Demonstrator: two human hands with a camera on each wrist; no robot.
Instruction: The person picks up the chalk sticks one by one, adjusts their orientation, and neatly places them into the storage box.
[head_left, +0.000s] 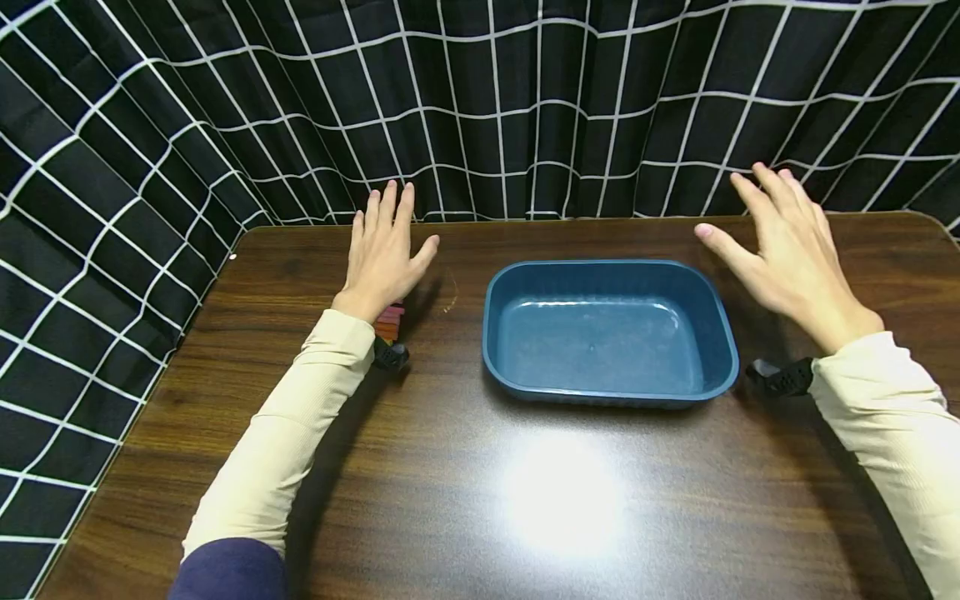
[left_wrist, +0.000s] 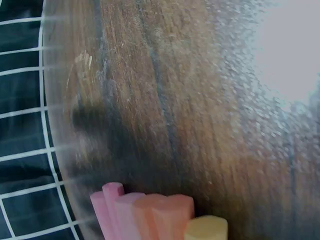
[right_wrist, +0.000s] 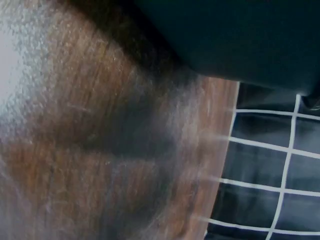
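My left hand (head_left: 381, 257) hovers over the table's left part with its fingers straight, holding nothing. Under its wrist, partly hidden by the arm in the head view, lies a row of coloured sticks (head_left: 389, 322). In the left wrist view several pink, orange and yellow sticks (left_wrist: 172, 212) lie side by side, cut off by the lower frame edge; their exact kind cannot be told. A blue rectangular plastic bin (head_left: 592, 346) stands between the hands, with nothing inside. To its right my right hand (head_left: 795, 254) is raised, fingers spread, apart from the bin.
The brown wooden table (head_left: 435, 500) carries a bright light reflection in front of the bin. Behind and to the left hangs a black curtain (head_left: 517, 108) with a white grid. Dark wrist cameras (head_left: 783, 377) are strapped under both wrists.
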